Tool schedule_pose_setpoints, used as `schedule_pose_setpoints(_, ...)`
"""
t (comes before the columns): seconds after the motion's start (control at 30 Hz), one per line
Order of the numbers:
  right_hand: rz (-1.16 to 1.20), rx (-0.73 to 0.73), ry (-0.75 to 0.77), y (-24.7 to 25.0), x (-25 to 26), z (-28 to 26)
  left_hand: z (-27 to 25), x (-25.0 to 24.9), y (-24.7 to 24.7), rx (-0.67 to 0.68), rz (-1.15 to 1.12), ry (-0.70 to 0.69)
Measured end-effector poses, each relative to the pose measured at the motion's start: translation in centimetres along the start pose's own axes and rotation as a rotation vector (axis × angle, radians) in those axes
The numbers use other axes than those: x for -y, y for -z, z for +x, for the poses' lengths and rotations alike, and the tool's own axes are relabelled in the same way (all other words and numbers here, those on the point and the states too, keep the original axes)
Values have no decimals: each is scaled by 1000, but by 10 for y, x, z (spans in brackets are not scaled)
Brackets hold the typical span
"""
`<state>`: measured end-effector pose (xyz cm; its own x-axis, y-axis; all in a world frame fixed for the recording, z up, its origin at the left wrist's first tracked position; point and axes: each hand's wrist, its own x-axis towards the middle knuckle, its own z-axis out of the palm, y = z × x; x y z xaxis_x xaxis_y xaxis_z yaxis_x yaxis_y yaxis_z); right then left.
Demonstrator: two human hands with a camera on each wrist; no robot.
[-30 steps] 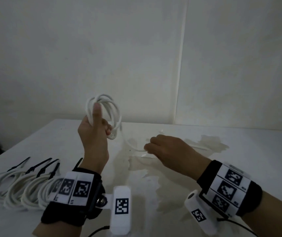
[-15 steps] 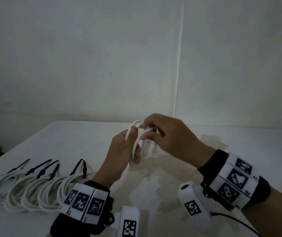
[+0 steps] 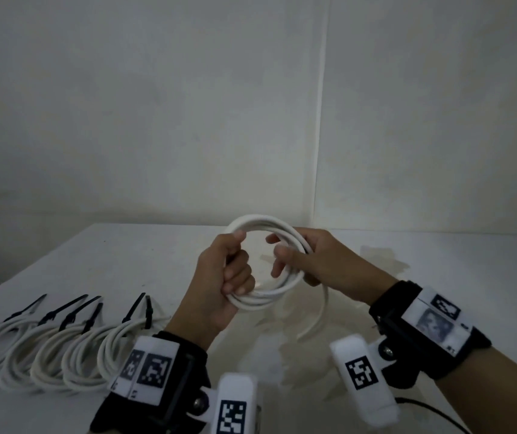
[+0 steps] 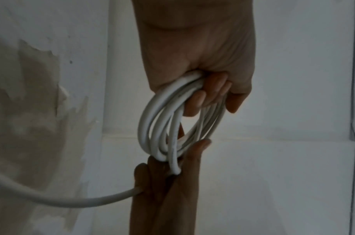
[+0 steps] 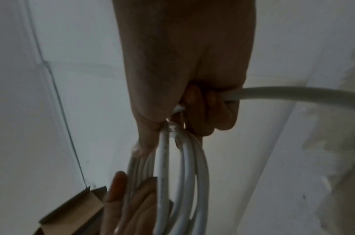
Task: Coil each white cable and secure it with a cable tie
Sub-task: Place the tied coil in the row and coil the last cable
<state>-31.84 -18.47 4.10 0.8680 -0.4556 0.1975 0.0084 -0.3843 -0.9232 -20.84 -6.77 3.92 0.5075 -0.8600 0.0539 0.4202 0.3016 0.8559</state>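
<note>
A white cable coil [image 3: 266, 225] of several loops is held up above the table between both hands. My left hand [image 3: 224, 277] grips the coil's left side, fingers curled round the strands [image 4: 162, 114]. My right hand [image 3: 310, 255] grips the right side of the coil [image 5: 184, 167]. A loose tail of the cable [image 3: 321, 311] runs from the right hand down to the table; the same tail [image 5: 293, 93] leaves the fist sideways in the right wrist view.
Several coiled white cables [image 3: 47, 355] bound with black cable ties [image 3: 72, 311] lie in a row at the table's left front. The white table [image 3: 470, 277] has a worn, stained patch in its middle. A cardboard box [image 5: 72, 211] shows in the right wrist view.
The right hand came from the loose cable on the table to the coil. The left hand lowered the coil, and both hands now hold it wide as a ring.
</note>
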Motion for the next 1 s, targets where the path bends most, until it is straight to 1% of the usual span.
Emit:
schedule_pose_setpoints(0.03, 46, 9, -12, 0, -1, -2, 0, -1, 0, -11, -18, 1)
schedule_pose_setpoints(0.1, 60, -18, 1, 1, -1, -3, 0, 2, 1, -21, -11, 1)
schedule_pose_setpoints(0.2, -34, -108, 95, 2, -1, -2, -1, 4, 1, 16, 23, 35)
schedule_pose_setpoints(0.27, -101, -139, 131, 0, -1, -1, -1, 4, 5, 48, 18, 71)
schedule_pose_setpoints(0.43, -149, -235, 102, -5, -4, -2, 2, 9, 9, 6, 66, 121)
schedule_pose_setpoints(0.5, -158, -253, 94, -5, -5, -2, 2, 11, 8, -24, 133, 118)
schedule_pose_setpoints(0.63, -162, -270, 89, -6, -7, -2, 6, 11, 3, -102, 381, 66)
schedule_pose_setpoints(0.67, -171, -268, 82, -6, -7, -2, 6, 10, 4, -94, 413, 76)
schedule_pose_setpoints(0.77, -240, -233, 37, 0, -6, -1, 4, 4, 7, 0, 488, 112)
schedule_pose_setpoints(0.87, -409, -84, 50, 2, -3, -2, 5, -6, 7, 76, 624, 71)
schedule_pose_setpoints(0.93, -490, 33, 53, 1, 0, -3, 6, -7, 3, 148, 776, 97)
schedule_pose_setpoints(0.97, -485, 59, 50, 1, 1, -3, 5, -5, 0, 161, 828, 97)
schedule_pose_setpoints(1.0, -461, 53, 52, 3, 1, -4, 4, -2, -3, 143, 836, 68)
